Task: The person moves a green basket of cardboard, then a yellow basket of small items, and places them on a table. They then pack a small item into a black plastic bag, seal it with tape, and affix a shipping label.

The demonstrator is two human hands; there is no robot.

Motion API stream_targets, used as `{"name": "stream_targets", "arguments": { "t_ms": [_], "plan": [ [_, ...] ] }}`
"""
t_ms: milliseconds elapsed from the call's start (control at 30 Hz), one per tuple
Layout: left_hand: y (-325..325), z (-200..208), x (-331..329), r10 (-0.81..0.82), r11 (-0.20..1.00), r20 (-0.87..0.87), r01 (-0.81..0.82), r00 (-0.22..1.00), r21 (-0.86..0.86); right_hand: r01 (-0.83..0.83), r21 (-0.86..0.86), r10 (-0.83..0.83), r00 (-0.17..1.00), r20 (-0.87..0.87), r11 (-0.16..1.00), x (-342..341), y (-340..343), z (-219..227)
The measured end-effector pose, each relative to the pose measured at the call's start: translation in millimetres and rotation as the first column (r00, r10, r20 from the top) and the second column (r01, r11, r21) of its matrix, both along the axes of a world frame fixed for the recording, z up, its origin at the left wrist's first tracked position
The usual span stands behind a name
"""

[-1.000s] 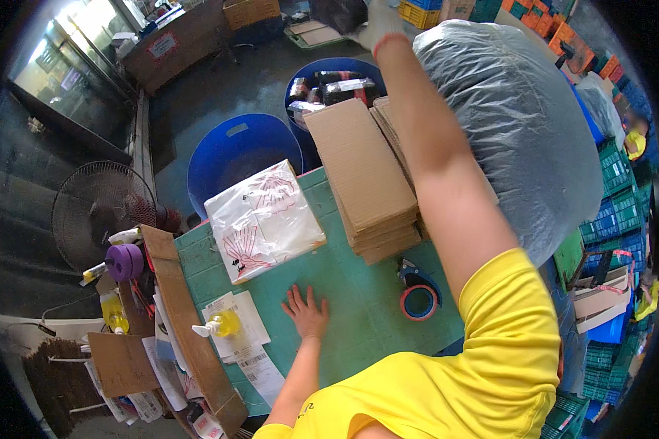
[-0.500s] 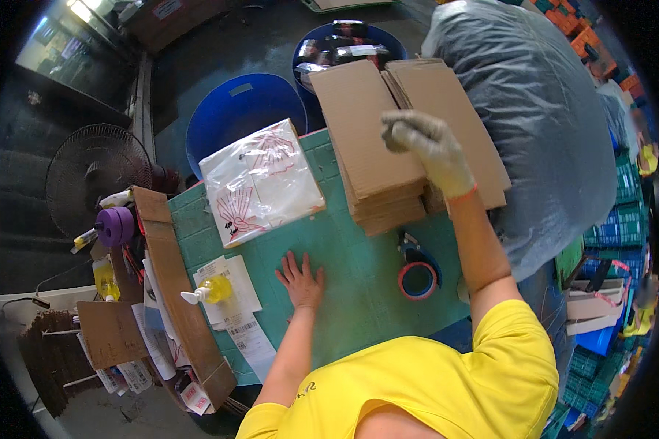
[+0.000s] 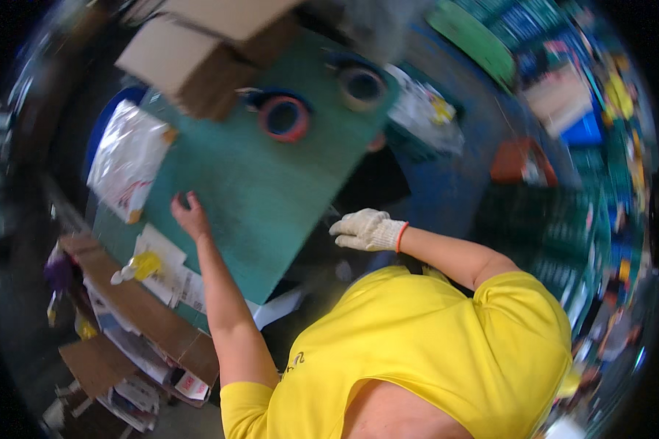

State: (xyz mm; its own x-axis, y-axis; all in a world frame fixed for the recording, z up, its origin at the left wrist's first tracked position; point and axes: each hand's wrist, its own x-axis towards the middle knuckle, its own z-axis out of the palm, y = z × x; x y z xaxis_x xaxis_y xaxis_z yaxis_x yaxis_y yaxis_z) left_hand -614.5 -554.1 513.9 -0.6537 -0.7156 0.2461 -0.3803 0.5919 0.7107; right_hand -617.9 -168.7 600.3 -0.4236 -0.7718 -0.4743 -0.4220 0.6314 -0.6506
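Observation:
My bare left hand (image 3: 190,216) is over the green tabletop (image 3: 234,190), close to a white plastic-wrapped packet (image 3: 128,161). Its fingers are bent but apart, with nothing seen in them. Past the table's right edge hangs my right hand (image 3: 366,230) in a whitish knitted glove with an orange cuff. The gloved fingers are loosely curved, the thumb apart, and no object shows in them. Farther up the table lie a tape dispenser with a reddish roll (image 3: 284,137) and another with a beige roll (image 3: 362,107). Beside them is a stack of flat cardboard (image 3: 172,58).
A pump bottle of yellow liquid (image 3: 148,265) stands on paper labels (image 3: 170,252) at the table's left. A cardboard box holding papers (image 3: 139,314) flanks that edge. On the floor at right are an orange container (image 3: 516,162) and a bin with clear plastic (image 3: 425,113).
The view has swung right and blurred. My right hand has come down from above the cardboard stack to beside the table's edge. My left hand has lifted from lying flat, its fingers now bent.

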Motion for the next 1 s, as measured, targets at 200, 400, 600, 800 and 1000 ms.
{"name": "stream_targets", "arguments": {
  "t_ms": [200, 400, 600, 800, 1000],
  "plan": [
    [204.3, 15.6, 85.3, -0.454, 0.837, -0.375, 0.531, 0.808, 0.131, 0.423, 0.367, -0.434, 0.899, -0.057, 0.829, 111.4, 137.2, -59.4],
    [326.9, -71.6, 170.7, -0.622, 0.755, 0.224, 0.5, 0.75, 0.425, 0.663, 0.437, -0.715, 0.697, -0.065, 0.607, 120.2, 221.3, -167.8],
    [347.1, -272.1, 208.6, -0.583, 0.799, 0.563, 0.286, 0.586, 0.529, 0.682, 0.515, -0.747, 0.655, -0.113, 0.52, 67.1, 239.0, -373.3],
    [379.5, -429.2, 241.9, -0.56, 0.818, 0.634, 0.23, 0.534, 0.528, 0.713, 0.464, -0.636, 0.692, -0.342, 0.526, 11.9, 227.9, -567.0],
    [372.8, -496.8, 220.2, -0.436, 0.895, 0.656, 0.217, 0.616, 0.391, 0.705, 0.448, -0.611, 0.705, -0.36, 0.549, 0.7, 225.9, -670.8]
  ]
}}
